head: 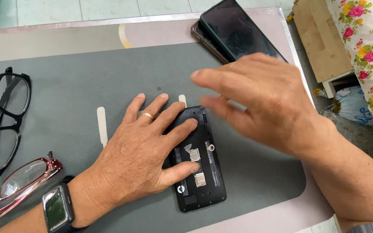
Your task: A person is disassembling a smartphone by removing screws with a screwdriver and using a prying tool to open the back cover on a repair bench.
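Black phone (203, 172): back cover already off, card slots bared.
Left hand (141, 149): pressed flat on phone, fingers spread, nothing grasped.
Right hand (260, 97): open, blurred, held above mat (65, 99), empty.
Left to do: cannot be told.

a pale counter (57, 32) with a metal edge carries a grey rubber mat (65, 86); beyond it lies a pale green tiled floor (87, 6), to the right a light wooden box (320, 39) and a flowered white cloth (372, 47) in even daylight

Black phone (201, 164) lies flat, back cover off, card slots exposed, lower centre of the frame, running nearly top to bottom.
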